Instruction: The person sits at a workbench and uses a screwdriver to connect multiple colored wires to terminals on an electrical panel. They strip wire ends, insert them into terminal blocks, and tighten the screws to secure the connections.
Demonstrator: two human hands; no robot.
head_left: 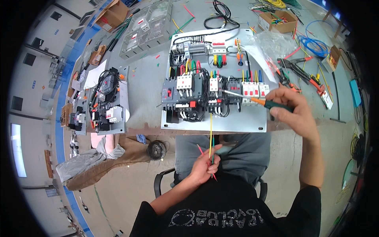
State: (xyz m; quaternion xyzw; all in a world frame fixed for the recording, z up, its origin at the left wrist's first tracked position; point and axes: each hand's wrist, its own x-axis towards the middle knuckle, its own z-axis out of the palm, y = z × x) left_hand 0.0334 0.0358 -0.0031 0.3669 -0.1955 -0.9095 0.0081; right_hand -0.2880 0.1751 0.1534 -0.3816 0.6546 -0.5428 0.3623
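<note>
My right hand (301, 115) is closed round a screwdriver (259, 101) with an orange and dark green handle. Its thin shaft points left across the mounting plate (241, 123), the tip close to a small white contactor (213, 84). In front of my lap, my left hand (200, 170) is closed on several thin wires, red, green and yellow. The yellow wire (211, 132) runs straight up from the fingers to the lower side of a black overload relay (215, 102). A larger contactor (184, 83) and a row of small breakers (254, 90) flank it on the plate.
Another wired panel (112, 114) lies at the left, beside a seated person's leg (118, 164). Clear plastic boxes (146, 29) stand behind. Red-handled cutters (304, 73), a blue wire coil (314, 46) and a cardboard box of wire scraps (277, 21) lie at the right.
</note>
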